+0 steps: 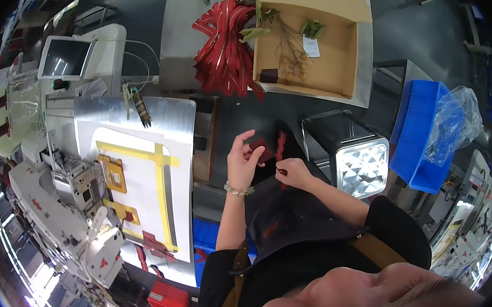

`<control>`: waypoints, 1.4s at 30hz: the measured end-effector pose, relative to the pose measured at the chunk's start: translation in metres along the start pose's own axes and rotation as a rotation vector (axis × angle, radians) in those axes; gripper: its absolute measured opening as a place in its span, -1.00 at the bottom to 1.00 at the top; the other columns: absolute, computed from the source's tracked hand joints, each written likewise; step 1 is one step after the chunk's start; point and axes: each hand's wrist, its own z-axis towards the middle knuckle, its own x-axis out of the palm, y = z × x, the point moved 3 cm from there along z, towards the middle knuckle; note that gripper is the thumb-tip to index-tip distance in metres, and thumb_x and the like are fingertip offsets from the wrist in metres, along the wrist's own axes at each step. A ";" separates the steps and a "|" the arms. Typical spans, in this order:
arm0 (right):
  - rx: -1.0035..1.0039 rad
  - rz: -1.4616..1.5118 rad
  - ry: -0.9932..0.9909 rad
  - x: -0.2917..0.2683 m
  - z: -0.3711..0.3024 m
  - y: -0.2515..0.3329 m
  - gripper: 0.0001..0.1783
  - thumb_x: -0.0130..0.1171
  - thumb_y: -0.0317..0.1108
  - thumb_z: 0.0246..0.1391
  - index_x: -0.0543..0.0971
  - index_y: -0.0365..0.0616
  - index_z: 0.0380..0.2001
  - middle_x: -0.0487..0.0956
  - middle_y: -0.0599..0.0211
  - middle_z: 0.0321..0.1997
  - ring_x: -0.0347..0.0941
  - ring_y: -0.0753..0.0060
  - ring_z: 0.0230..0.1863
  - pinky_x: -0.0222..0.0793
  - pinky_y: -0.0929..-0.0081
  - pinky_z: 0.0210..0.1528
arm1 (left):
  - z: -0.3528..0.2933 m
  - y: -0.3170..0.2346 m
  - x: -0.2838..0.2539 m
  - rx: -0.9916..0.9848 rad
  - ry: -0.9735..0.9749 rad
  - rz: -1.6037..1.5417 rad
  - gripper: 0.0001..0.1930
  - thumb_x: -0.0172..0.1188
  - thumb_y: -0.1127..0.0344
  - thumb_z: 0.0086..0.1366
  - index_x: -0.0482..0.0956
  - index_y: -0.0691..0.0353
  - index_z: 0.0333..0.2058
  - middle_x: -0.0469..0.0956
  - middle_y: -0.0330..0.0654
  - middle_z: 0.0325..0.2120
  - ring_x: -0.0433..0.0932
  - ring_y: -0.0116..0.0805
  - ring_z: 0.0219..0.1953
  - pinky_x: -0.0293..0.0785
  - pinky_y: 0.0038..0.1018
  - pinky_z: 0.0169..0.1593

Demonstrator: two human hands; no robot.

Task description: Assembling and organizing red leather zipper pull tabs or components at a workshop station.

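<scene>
My left hand (pixel 242 161), with a bead bracelet on the wrist, holds a small dark red fabric piece (pixel 259 149) between thumb and fingers. My right hand (pixel 293 171) pinches the lower end of a red zigzag-edged strip (pixel 281 144) that stands up beside that piece. Both hands meet above my lap, over a dark apron. A heap of similar red strips (pixel 225 46) lies farther off on a grey table.
An open cardboard box (pixel 307 47) with dried twigs and leaves sits beyond the strips. At my left stands a sewing machine (pixel 75 193) on a white plate with yellow tape (pixel 159 179), and a screen (pixel 65 57). A metal stool (pixel 353 155) and a blue bin (pixel 419 137) are at my right.
</scene>
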 end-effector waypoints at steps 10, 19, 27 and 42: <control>-0.318 0.057 0.137 -0.071 0.016 0.109 -0.66 0.23 -0.38 -0.05 0.32 -0.21 -0.74 0.32 0.19 -0.72 0.34 0.11 -0.64 0.24 0.25 -0.56 | -0.082 -0.060 -0.017 0.255 -0.133 0.023 -0.64 0.25 0.50 0.16 0.46 0.28 -0.04 0.52 -0.36 -0.53 0.42 -0.69 -0.47 0.34 -0.67 -0.38; -0.597 -0.003 0.500 -0.054 0.030 0.212 -0.62 0.23 -0.44 -0.06 0.24 -0.19 -0.74 0.24 0.24 -0.74 0.22 0.20 -0.69 0.11 0.34 -0.60 | -0.212 0.033 -0.102 0.245 -0.700 -0.152 -0.77 0.18 0.42 0.26 0.55 0.33 -0.11 0.62 -0.25 -0.39 0.53 -0.59 -0.35 0.44 -0.63 -0.25; -0.551 0.328 1.124 0.041 0.023 0.350 -0.61 0.15 -0.44 0.07 0.23 -0.25 -0.71 0.14 0.35 -0.75 0.09 0.63 -0.68 -0.02 0.48 -0.60 | -0.333 0.100 -0.215 0.303 -1.143 -0.189 -0.75 0.19 0.43 0.27 0.54 0.36 -0.09 0.55 -0.37 -0.41 0.44 -0.67 -0.40 0.36 -0.69 -0.31; -0.785 -0.473 0.465 0.200 0.136 0.320 -0.55 0.26 0.04 -0.04 0.51 -0.09 -0.25 0.49 0.19 -0.13 0.39 0.23 -0.06 0.20 0.31 0.01 | -0.330 0.119 -0.309 0.094 -1.180 0.693 -0.39 0.29 0.28 0.01 0.38 0.07 0.10 0.35 -0.08 0.00 0.29 -0.07 0.09 0.15 -0.17 0.14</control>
